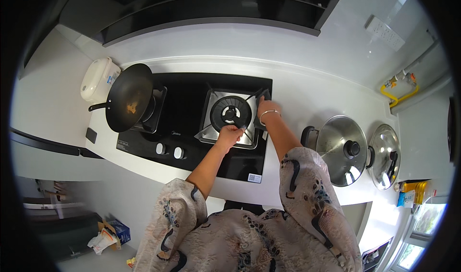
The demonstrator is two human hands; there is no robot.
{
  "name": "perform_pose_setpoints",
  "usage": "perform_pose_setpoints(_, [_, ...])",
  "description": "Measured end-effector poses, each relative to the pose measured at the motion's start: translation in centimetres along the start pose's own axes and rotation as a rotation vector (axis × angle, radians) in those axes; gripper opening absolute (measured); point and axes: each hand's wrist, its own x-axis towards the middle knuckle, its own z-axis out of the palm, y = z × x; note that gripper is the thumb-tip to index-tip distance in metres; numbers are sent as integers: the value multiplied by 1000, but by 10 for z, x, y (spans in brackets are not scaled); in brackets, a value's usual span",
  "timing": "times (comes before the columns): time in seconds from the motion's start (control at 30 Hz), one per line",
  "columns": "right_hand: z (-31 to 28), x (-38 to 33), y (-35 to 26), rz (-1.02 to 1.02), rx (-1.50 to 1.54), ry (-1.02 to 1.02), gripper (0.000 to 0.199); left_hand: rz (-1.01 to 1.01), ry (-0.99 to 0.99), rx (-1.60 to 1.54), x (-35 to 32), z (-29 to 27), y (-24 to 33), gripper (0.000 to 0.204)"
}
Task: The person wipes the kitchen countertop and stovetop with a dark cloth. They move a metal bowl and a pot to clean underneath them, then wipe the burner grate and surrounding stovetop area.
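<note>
Around the right burner the way is tight: the left hand sits at its near rim, the right hand presses a dark cloth at its far right corner, and the pan support's prongs seem to stick up between them, though the view is too small to be sure. The black glass between the two burners lies open, bounded on the left by the tilted wok with its handle reaching out leftward, and by the two knobs at the near edge. To the right, a strip of white counter stays free until the lidded steel pot and the second lid block it.
</note>
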Motion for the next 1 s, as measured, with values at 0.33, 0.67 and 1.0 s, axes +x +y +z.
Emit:
perform_pose_setpoints(0.33, [-13, -11, 55, -192, 358, -243, 60, 59, 8, -53, 1, 3, -2, 27])
perform_pose_setpoints(0.67, [-120, 16, 65, -285, 960, -309, 48, 162, 66, -19, 6, 6, -12, 31])
perform_pose_setpoints(1.0, [-91, 90, -83, -662, -345, -123, 58, 109, 116, 43, 1, 4, -16, 29])
